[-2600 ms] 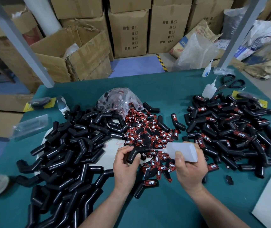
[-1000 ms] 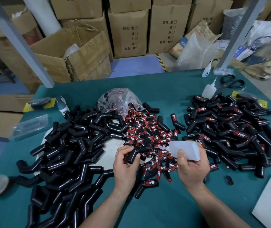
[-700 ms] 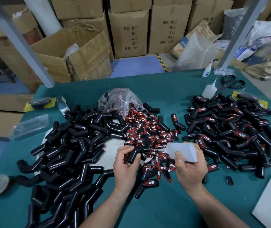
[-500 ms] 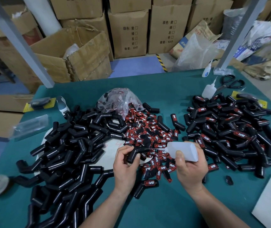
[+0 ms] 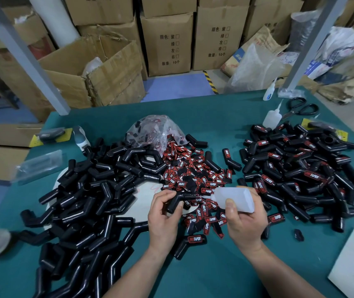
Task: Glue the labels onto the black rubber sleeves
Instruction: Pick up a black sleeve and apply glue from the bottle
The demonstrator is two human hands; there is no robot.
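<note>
Lying nearest on the green desk point(image 5: 214, 276) is one finished sleeve point(image 5: 191, 241) with its label on. Just past it, the left hand point(image 5: 163, 214) holds a bent black sleeve point(image 5: 176, 203). Its fingers point(image 5: 167, 193) are curled round the lower leg of the sleeve, so the top leg stays bare. The right hand point(image 5: 245, 220) grips a soft white glue bottle point(image 5: 234, 198) with the thumb pressed on its side. The thin tip points left at the sleeve, but whether it touches cannot be told.

The sleeve looks light, smooth and bendy, so it could slip or squash. Holding one leg and gluing the other seems the best way. The bottle likely needs only a small squeeze.

A little farther, in the middle, lies a heap of small red and black labels point(image 5: 193, 175). They look thin and light, best picked up by the edges. To the left is a big pile of plain sleeves point(image 5: 90, 190). To the right is a pile of labelled sleeves point(image 5: 300, 168). Farther still sit a clear bag point(image 5: 154, 130), a spare bottle point(image 5: 271, 119) and scissors point(image 5: 300, 108). Brown boxes point(image 5: 167, 44) stand beyond the desk.
</note>
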